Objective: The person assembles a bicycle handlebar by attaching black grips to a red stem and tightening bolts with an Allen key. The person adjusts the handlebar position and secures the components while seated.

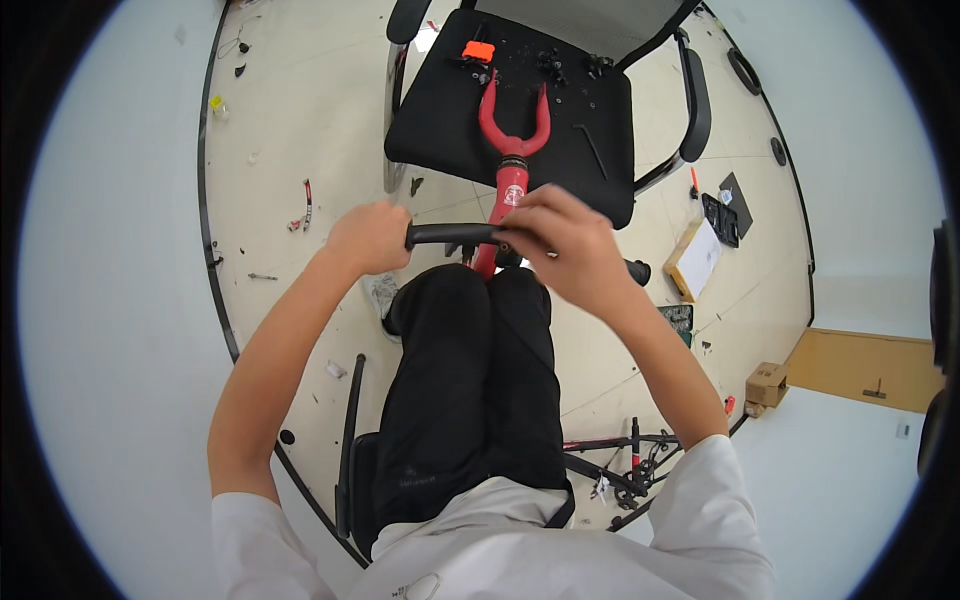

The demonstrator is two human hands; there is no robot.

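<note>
My left hand (372,238) is wrapped round the left end of a black bicycle handlebar (452,233), which lies crosswise above my knees. My right hand (572,245), slightly blurred, has its fingers bent and closed on the bar near its middle. Behind the bar runs a red bicycle fork (516,143); its two prongs rest on the black chair seat (440,125) and its tube reaches back toward my knees. Whether bar and tube are joined is hidden by my right hand. A black round end (638,271) shows beyond my right wrist.
On the seat lie an orange block (479,52), small black parts (552,66) and a hex key (592,150). Right on the floor are a black tool case (721,219) and a yellow-edged box (695,260). A black bicycle frame (615,443) lies lower right, near a cardboard box (767,384).
</note>
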